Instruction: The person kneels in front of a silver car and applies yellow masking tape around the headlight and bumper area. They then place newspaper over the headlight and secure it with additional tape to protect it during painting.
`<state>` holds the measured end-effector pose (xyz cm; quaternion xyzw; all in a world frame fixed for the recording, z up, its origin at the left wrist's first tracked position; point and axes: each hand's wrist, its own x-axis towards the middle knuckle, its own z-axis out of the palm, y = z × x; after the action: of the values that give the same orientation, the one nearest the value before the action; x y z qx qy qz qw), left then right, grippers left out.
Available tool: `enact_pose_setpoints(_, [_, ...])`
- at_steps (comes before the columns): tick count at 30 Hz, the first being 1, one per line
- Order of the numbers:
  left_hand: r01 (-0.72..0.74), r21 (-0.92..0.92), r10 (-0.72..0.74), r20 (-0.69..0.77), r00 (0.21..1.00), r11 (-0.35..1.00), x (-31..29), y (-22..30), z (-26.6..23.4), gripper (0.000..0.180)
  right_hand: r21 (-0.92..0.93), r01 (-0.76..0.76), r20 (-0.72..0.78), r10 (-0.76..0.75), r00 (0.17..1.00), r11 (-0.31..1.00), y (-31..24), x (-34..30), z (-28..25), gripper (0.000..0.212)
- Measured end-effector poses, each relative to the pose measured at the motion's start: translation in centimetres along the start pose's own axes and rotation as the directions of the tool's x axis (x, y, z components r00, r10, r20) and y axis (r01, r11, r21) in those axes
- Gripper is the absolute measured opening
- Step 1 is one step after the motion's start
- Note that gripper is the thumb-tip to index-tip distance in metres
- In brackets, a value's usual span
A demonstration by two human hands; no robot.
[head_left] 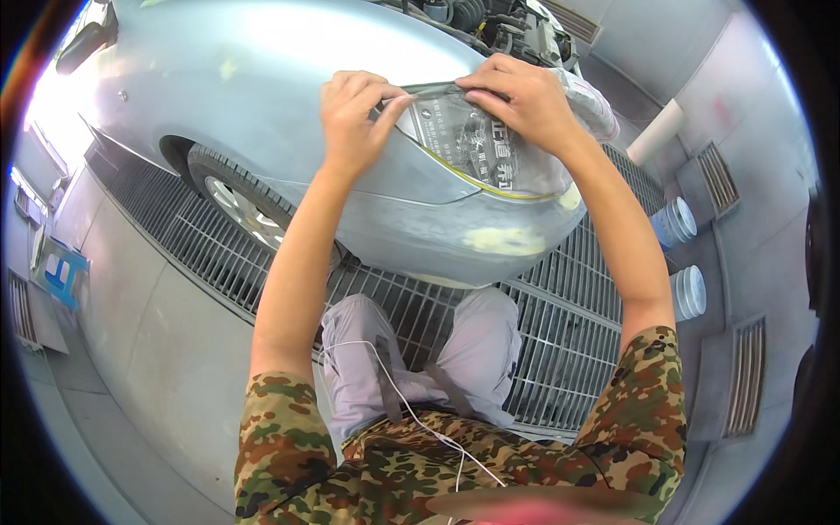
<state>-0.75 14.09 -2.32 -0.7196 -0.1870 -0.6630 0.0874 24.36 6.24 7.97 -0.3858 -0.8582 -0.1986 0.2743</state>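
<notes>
Grey printed plastic masking film (472, 131) covers the headlight of a silver-blue car (289, 114). Yellow masking tape (455, 178) runs along the film's lower border, above the bumper (420, 232). At the film's upper left corner, my left hand (357, 122) is closed, thumb and fingers pinching the edge. Further right along the same upper edge, my right hand (523, 98) also pinches the film between thumb and fingers. The edge stretches taut between both hands. Part of the film lies hidden behind my right hand and wrist.
Beyond my hands lies the exposed engine bay (499, 26). A front wheel (241, 197) stands at left over floor grating (560, 341). Two blue buckets (674, 223) sit at the right wall, near a pale roll (656, 131). A blue stool (63, 271) is far left. White cable (407, 407) crosses my lap.
</notes>
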Motion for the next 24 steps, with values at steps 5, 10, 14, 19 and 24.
enact_pose_setpoints(5, [0.039,0.043,-0.041,0.038,0.998,0.998,0.1,0.3,0.0,0.007,0.074,0.012,-0.019,-0.010,1.000,0.997,0.2,0.2,-0.1,0.017])
enact_pose_setpoints(10, [0.008,0.125,-0.010,0.016,1.000,0.992,0.1,0.2,0.5,0.011,-0.098,0.010,-0.006,-0.010,1.000,0.995,-0.3,0.3,-0.2,0.012])
enact_pose_setpoints(14, [-0.001,0.155,0.000,0.001,1.000,0.988,0.0,0.2,0.7,0.011,-0.165,-0.002,-0.018,-0.001,1.000,0.986,-1.1,0.5,0.0,0.012])
enact_pose_setpoints(19, [0.006,0.160,-0.007,0.005,1.000,0.987,0.1,0.2,0.8,0.010,-0.091,0.021,-0.097,-0.030,0.995,0.996,-1.7,0.8,1.2,0.013])
enact_pose_setpoints(24, [0.001,0.156,-0.004,0.015,1.000,0.988,0.1,0.1,1.0,0.011,-0.112,0.044,-0.083,-0.054,0.995,0.993,-1.4,1.0,1.6,0.013])
